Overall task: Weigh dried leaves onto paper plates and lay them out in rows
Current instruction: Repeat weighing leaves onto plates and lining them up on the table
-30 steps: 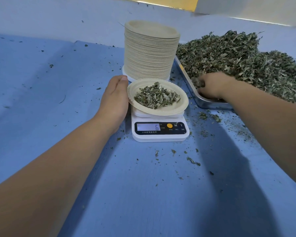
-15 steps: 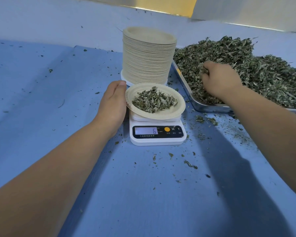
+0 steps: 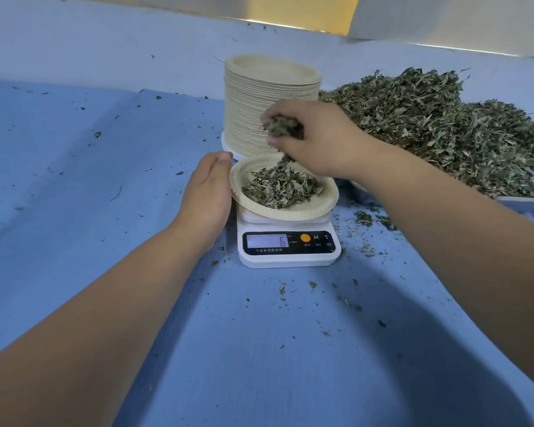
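A paper plate with a small heap of dried leaves sits on a white digital scale whose display reads 6. My left hand rests with straight fingers against the plate's left rim. Above the plate's back edge, my right hand holds a pinch of dried leaves, and a few hang down toward the heap. The big pile of dried leaves lies on a metal tray at the right.
A tall stack of paper plates stands just behind the scale. Blue cloth covers the table, with leaf crumbs scattered in front of and to the right of the scale. A wall runs along the back.
My right hand has left the leaf pile and moved left with a pinch of leaves to above the plate. My left hand has stayed at the plate's rim. The scale still reads 6.
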`<move>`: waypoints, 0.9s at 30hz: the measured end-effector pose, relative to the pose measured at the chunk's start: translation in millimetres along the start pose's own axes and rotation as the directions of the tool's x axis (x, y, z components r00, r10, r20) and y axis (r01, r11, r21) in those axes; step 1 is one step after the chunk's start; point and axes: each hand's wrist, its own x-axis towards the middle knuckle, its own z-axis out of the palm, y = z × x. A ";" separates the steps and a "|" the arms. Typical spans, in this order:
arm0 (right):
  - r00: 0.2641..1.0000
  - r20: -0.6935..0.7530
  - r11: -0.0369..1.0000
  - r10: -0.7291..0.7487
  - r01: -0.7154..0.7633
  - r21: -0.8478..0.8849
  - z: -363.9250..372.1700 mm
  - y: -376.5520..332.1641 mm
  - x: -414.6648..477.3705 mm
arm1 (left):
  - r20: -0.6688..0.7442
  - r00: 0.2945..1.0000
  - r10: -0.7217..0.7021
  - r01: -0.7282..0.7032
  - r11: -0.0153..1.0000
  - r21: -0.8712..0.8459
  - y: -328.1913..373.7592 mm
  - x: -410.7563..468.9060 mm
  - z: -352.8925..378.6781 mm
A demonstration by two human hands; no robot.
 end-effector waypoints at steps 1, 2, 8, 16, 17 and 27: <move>0.997 0.070 0.999 -0.012 0.014 -0.038 3.5 -4.4 4.0 | -0.001 1.000 0.001 -0.001 1.000 -0.002 0.0 -0.2 0.3; 0.991 0.134 0.997 -0.007 0.018 -0.075 6.0 -8.1 7.5 | -0.001 1.000 0.004 -0.004 1.000 0.000 0.6 -0.7 0.4; 0.955 0.294 0.999 0.029 -0.039 0.029 8.2 -15.1 19.4 | 0.000 1.000 0.014 -0.014 1.000 -0.001 4.4 -2.7 -0.2; 0.962 0.270 0.979 0.042 -0.094 0.182 2.2 -13.7 8.1 | 0.077 0.994 0.075 -0.077 0.997 0.016 8.0 -6.4 -2.0; 0.972 0.231 0.984 0.042 -0.080 0.157 0.5 -11.3 6.4 | 0.094 0.992 0.086 -0.089 0.996 0.018 8.0 -7.1 -2.0; 0.999 0.007 0.999 -0.034 0.034 0.038 -8.6 4.6 -3.0 | 0.146 0.984 0.105 -0.114 0.992 0.054 6.7 -7.2 -0.6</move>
